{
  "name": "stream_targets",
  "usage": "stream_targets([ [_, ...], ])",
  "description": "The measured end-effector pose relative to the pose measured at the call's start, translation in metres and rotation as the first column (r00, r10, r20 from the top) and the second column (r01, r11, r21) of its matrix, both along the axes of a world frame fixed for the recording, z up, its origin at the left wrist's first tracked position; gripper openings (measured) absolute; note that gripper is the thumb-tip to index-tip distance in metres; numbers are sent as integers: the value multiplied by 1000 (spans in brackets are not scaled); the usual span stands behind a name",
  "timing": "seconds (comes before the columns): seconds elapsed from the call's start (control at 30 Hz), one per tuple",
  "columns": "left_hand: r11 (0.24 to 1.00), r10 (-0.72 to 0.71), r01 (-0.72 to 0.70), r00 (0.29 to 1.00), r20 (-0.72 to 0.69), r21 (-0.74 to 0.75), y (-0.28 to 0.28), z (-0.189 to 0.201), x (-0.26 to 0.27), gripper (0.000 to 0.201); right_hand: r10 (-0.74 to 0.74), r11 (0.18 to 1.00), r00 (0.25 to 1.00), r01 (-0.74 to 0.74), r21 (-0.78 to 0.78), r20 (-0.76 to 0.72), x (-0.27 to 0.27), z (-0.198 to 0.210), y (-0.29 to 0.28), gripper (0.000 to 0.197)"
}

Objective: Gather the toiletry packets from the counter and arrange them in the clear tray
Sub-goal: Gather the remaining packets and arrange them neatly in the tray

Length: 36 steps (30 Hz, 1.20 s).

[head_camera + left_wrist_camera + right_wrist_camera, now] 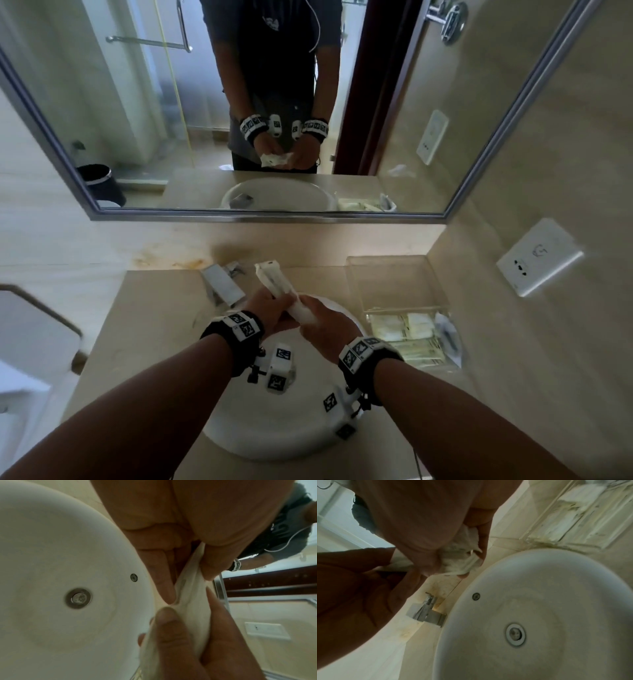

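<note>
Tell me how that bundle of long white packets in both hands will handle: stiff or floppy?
Probably floppy: the bundle of long white packets creases where the left hand and right hand grip it. Likely light. The wrappers look smooth, so single packets may slide out.

The left hand (180, 524) fills the upper middle of the frame, thumb and fingers (159, 577) pinching a bunch of white packets (192, 609) that runs down the centre; the right hand (197, 649) comes up from the lower right, its fingers curled round the same bunch; the white basin (51, 561) takes the left half, drain (78, 598) at centre left; a mirror (283, 540) sits at upper right
</note>
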State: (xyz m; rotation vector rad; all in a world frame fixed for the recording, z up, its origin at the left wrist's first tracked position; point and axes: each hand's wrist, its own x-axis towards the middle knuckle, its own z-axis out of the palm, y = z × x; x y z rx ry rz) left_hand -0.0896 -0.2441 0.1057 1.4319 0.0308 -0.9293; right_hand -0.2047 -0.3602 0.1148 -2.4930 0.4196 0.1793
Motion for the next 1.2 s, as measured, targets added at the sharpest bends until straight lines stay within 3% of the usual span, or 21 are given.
stream_targets([
  [0.1, 991, -87, 80, 994, 65, 106, -24, -2, -8, 30, -6, 998, 999, 9, -64, 45, -15, -7, -31, 55],
  [0.3, 970, -33, -7, 987, 160, 245, -65, -9, -13, 49, -39, 995, 994, 28, -99, -101, -50, -33, -96, 54],
  [0.43, 886, -315, 204, 924, 218, 416, -93, -14, -32, 24, -39, 991, 981, 14, -133, -188, -76, -41, -134, 52],
  [0.57, 819, -426, 311, 893, 148, 483, -122, -31, -54, 34, -46, 964, 978, -11, -265, -205, -99, -56, -161, 51],
  [0.7, 762, -527, 395, 839, 136, 513, -155, -43, -81, 27, -156, 885, 947, 7, -466, -281, -115, -64, -190, 41],
  [0.83, 632, -690, 490, 709, 148, 600, -177, -55, -99, 25, -248, 850, 919, 53, -525, -308, -131, -70, -218, 33],
  [1.0, 520, -782, 499, 605, 152, 693, -195, -72, -107, 20, -274, 867, 886, 59, -495, -375, -136, -81, -239, 38],
  [1.2, 315, -915, 450, 378, 141, 836, -208, -93, -117, 39, -301, 878, 868, 90, -471, -396, -139, -102, -248, 36],
])
